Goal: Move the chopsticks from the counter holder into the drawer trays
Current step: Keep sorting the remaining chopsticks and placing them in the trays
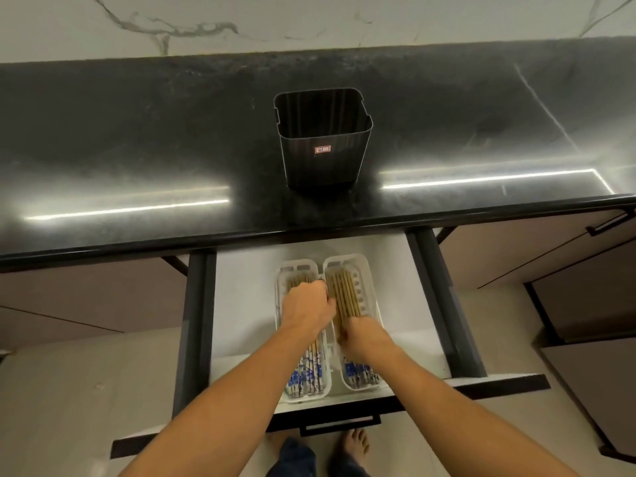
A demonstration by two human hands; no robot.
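Observation:
The black counter holder (323,139) stands on the dark counter, and its inside looks empty. Below it, two white trays lie side by side in the open drawer. The left tray (280,339) and the right tray (370,297) each hold a bundle of wooden chopsticks with blue-and-white patterned ends. My left hand (308,306) is curled over the chopsticks (306,373) in the left tray and grips them near their plain ends. My right hand (364,339) lies on the chopsticks (344,294) in the right tray, its fingers curled round the middle of the bundle and mostly hidden.
The drawer (241,304) is pulled out under the counter edge (309,225), with dark rails on both sides and a black front handle (340,423). Closed cabinet fronts flank it. My bare feet (354,442) stand on the floor below the drawer front.

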